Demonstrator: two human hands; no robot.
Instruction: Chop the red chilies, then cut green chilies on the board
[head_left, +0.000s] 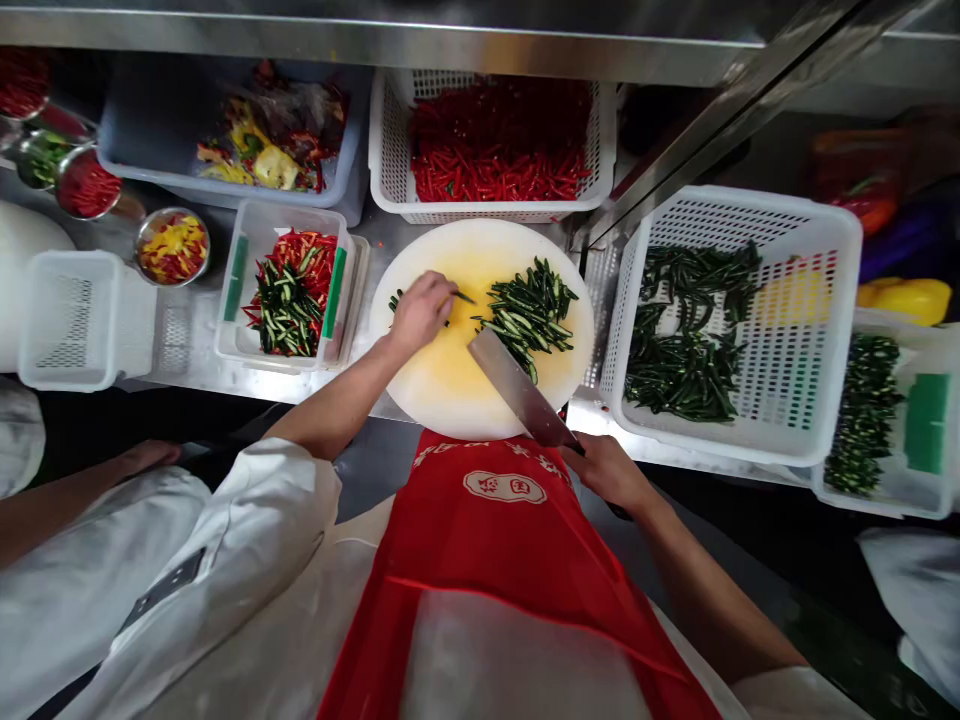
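Note:
My right hand [609, 472] is wrapped round the dark handle of a cleaver [521, 388], whose broad blade rests its tip over the front of the round white cutting board [480, 400]. Over the board's left half my left hand [424, 312] is closed, with a dark green chili [465, 297] poking out from its fingertips. Beneath that hand a few more green pieces show in part. On the board's right side lies a heap of cut green chilies [534, 308], close to the blade tip.
Behind the board stands a white basket [491, 207] of red chilies. To the right, another basket [795, 440] holds green chilies. At left, a clear tub [225, 335] contains red and green pieces, near a blue bin [150, 165] of scraps. A co-worker's arm [75, 500] is at far left.

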